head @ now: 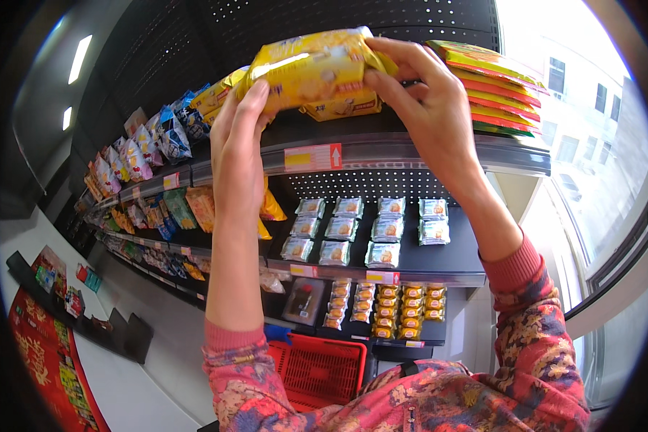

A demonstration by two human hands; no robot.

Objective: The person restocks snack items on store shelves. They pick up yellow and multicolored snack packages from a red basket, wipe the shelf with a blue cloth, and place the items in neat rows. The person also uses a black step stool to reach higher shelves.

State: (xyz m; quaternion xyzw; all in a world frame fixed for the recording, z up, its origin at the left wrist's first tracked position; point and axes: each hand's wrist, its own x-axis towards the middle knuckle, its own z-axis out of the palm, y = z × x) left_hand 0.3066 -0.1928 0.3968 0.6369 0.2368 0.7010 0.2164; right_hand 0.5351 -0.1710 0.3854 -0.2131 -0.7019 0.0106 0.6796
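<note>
Between my two hands a yellow snack packet is held up in front of the top shelf. My left hand grips its left end, thumb across the front face. With thumb and fingers, my right hand pinches the crimped wrapper at the right end. Behind and just below it, another yellow packet lies on the black top shelf, partly hidden. More yellow packets show left of my left hand. To the right of my right hand rises a stack of flat yellow-and-red packets.
Small white-wrapped packets stand in rows on the shelf below, with orange-yellow wrapped cakes lower down. A red plastic basket is beneath my arms. Bagged snacks line the shelves leftward; a window is at right.
</note>
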